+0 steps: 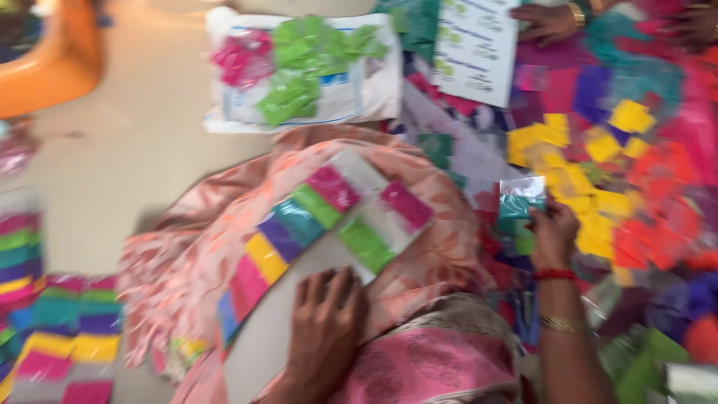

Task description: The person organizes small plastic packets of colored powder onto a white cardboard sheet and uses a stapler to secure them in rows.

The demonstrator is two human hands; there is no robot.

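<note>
A white card (299,318) lies on my lap, which is draped in pink cloth. Rows of small colour-powder packets (295,221) are stuck on it: pink, green, teal, purple, yellow. My left hand (325,329) presses flat on the card's bare lower part. My right hand (552,232), with a red thread and bangle at the wrist, pinches a small teal packet (518,202) above a loose heap of packets. The picture is blurred by motion.
A heap of loose yellow, red, purple and teal packets (613,172) covers the right. A white bag (359,90) topped with green and pink packets lies ahead. Another person's hand (546,21) rests on a printed sheet (475,49). Filled cards (63,340) sit at left, an orange seat (52,60) at top left.
</note>
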